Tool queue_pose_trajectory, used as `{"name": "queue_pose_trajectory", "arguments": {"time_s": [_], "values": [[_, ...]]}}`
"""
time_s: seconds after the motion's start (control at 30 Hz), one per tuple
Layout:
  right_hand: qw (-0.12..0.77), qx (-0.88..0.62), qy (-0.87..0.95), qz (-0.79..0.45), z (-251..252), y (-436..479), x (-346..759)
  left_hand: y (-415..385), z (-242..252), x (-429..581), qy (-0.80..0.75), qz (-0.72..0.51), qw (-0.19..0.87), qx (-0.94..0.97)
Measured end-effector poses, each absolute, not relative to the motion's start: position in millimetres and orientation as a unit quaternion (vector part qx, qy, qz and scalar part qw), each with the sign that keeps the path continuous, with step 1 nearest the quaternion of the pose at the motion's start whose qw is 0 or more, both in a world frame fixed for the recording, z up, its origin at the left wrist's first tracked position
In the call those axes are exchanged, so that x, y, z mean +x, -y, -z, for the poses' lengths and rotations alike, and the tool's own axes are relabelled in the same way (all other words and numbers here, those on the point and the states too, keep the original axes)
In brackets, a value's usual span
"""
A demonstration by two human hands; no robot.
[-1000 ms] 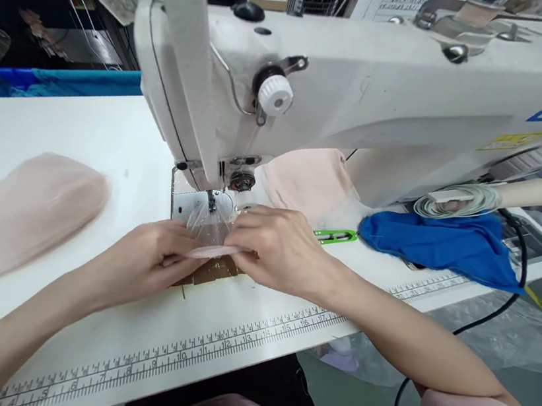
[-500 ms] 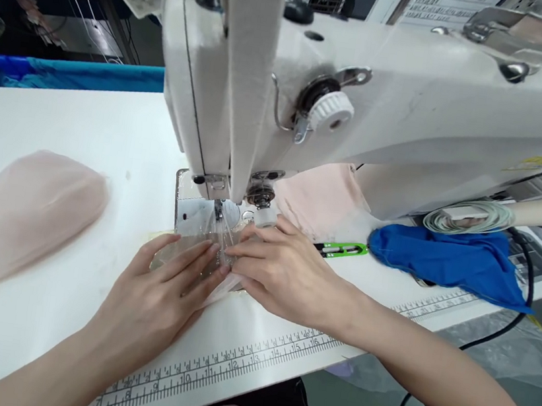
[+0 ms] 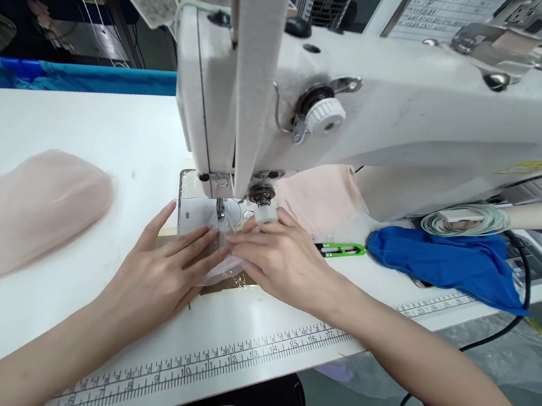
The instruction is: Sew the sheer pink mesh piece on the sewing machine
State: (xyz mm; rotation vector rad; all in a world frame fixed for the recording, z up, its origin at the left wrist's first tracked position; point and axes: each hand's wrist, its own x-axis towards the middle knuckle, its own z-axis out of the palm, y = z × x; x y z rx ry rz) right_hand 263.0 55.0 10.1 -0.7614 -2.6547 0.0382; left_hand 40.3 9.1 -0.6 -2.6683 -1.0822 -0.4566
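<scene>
My left hand [image 3: 168, 257] lies flat with its fingers stretched over a sheer whitish fabric piece [image 3: 215, 278] on the sewing machine's bed. Its thumb points away from the other fingers, up beside the metal plate [image 3: 191, 214]. From the right, my right hand [image 3: 282, 252] has its bent fingers closed on the same fabric, just in front of the presser foot [image 3: 221, 210]. Both sets of fingertips are close together below the needle area. The fabric between them is thin and see-through, so its edges are hard to make out.
The white sewing machine [image 3: 395, 93] rises over the table. A sheer pink piece [image 3: 29, 218] lies left; folded pink fabric [image 3: 324, 197] sits behind my right hand. Green thread snips [image 3: 342, 250], blue cloth [image 3: 447, 263] and a coiled tape [image 3: 466, 219] are right. A ruler scale [image 3: 209, 372] follows the front edge.
My left hand has flattened, its thumb swinging up and away from the fingers. The sheer fabric between the hands has shifted, and a brownish strip now shows beneath it. The view has moved slightly.
</scene>
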Motion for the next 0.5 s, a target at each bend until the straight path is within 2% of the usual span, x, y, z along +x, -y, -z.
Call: {"name": "queue_pose_trajectory", "arguments": {"time_s": [0.27,0.5], "values": [[0.24,-0.257,0.934,0.058,-2,-66,259,-24,6,36,0.368,0.163,0.117,-0.908],[0.241,-0.271,0.927,0.091,6,-77,257,-34,10,33,0.38,0.161,0.138,-0.9]]}}
